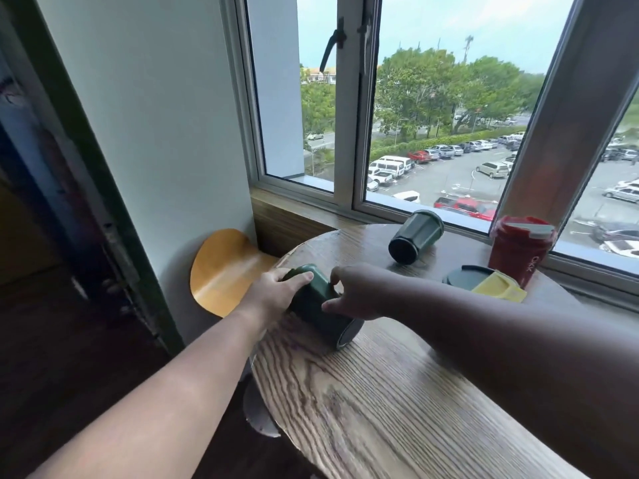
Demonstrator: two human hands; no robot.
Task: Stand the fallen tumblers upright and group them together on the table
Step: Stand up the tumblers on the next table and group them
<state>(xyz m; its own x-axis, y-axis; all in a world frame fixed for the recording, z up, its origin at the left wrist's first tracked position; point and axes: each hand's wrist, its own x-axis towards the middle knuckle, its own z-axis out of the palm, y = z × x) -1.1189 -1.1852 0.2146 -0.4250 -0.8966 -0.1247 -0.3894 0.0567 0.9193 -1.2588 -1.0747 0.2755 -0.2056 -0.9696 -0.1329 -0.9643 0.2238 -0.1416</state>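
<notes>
Landmark: round wooden table point(397, 402) by the window; places below are relative to it.
Near green tumbler point(320, 309): lying tilted on its side at the table's left edge, dark lidded end toward you and resting on the wood, base end up-left. Contents can't be seen.
Your left hand point(276, 293): wrapped over the base end of the near green tumbler, thumb on top, holding it.
Your right hand point(356, 293): fingers pinched narrow against the same tumbler's side near the lid end, touching it; how firm the hold is can't be told.
Far green tumbler point(416, 236): fallen on its side at the table's far edge by the window sill, dark base pointing toward you, well apart from the near one. Inside hidden.
Red tumbler point(518, 248): upright at the table's far right, lid on, white lettering on its side.
Yellow tumbler point(499, 288): lying at the table's right, just in front of the red tumbler, dark round lid point(465, 276) facing left; partly hidden by your right forearm.
Wooden chair point(224, 271): left of the table, against the wall.
</notes>
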